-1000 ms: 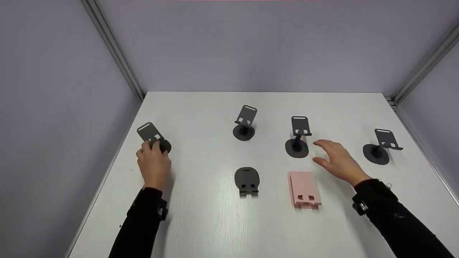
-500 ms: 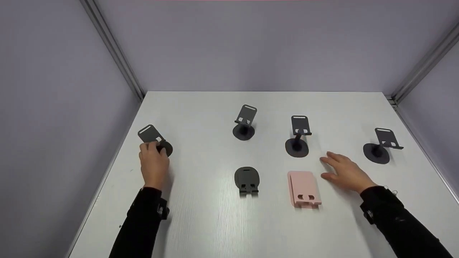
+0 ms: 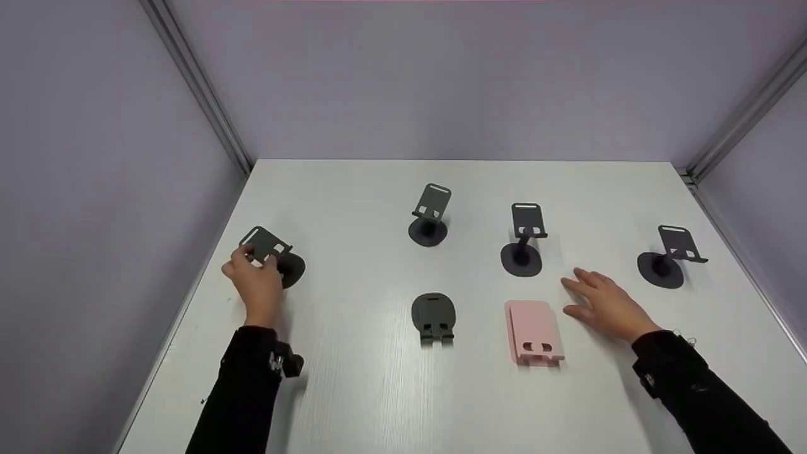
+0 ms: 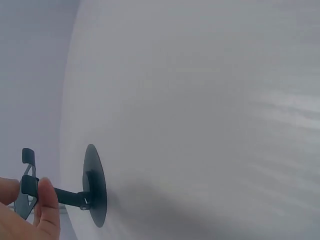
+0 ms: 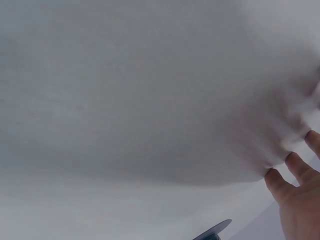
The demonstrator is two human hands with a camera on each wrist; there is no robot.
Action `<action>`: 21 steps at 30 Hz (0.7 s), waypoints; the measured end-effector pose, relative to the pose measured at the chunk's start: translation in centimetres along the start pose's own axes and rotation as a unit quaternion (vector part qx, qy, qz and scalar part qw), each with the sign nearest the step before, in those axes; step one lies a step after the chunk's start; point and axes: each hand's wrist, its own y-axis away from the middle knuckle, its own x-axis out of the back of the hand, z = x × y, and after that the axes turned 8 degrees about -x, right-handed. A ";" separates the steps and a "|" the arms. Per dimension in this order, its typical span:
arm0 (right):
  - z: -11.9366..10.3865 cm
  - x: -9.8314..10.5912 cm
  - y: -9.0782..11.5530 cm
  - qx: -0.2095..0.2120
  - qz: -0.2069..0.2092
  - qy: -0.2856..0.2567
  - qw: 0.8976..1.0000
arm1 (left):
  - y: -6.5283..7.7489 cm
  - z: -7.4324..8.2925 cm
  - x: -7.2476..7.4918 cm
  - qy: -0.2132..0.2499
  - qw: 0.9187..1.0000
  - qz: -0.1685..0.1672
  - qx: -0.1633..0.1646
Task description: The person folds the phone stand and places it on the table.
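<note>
At the table's left side my left hand [image 3: 255, 284] pinches a dark grey phone stand [image 3: 291, 270] by its slotted holder plate. In the left wrist view, thumb and fingers [image 4: 48, 205] grip the lower lip of that plate, and the stand's arm leads to a round base [image 4: 95, 185]. My right hand [image 3: 608, 306] lies over the table with its fingers spread and nothing in them. Its fingertips [image 5: 272, 175] appear at the surface in the right wrist view. Nearest to it are a folded pink phone stand [image 3: 536, 331] and an unfolded dark stand [image 3: 522, 258].
Another unfolded dark stand [image 3: 429, 230] is at the back middle, and one more dark stand [image 3: 661, 270] at the far right. A folded dark stand [image 3: 434, 315] lies in the middle. Grey walls [image 3: 466, 75] enclose the white table [image 3: 353, 378] at the back and sides.
My left hand has shifted its grip from near the base to the holder plate, which has turned and tilted slightly. The right hand moved back toward me and then stayed.
</note>
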 end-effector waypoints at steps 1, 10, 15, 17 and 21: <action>0.0 0.0 0.0 0.001 0.001 -0.001 1.000 | -0.1 0.1 0.1 0.014 1.000 0.000 0.018; 0.0 0.0 0.0 0.011 0.004 -0.002 1.000 | -0.2 0.2 0.6 0.068 0.994 -0.010 0.079; 0.1 0.0 0.0 0.012 0.003 -0.003 1.000 | 0.4 0.4 0.4 0.109 0.990 -0.026 0.082; 0.1 -0.1 0.0 0.014 0.003 -0.002 1.000 | 0.7 0.6 0.2 0.121 0.989 -0.030 0.080; 0.2 -0.1 0.1 0.014 0.006 -0.006 1.000 | 1.2 0.9 -0.4 0.134 0.987 -0.044 0.072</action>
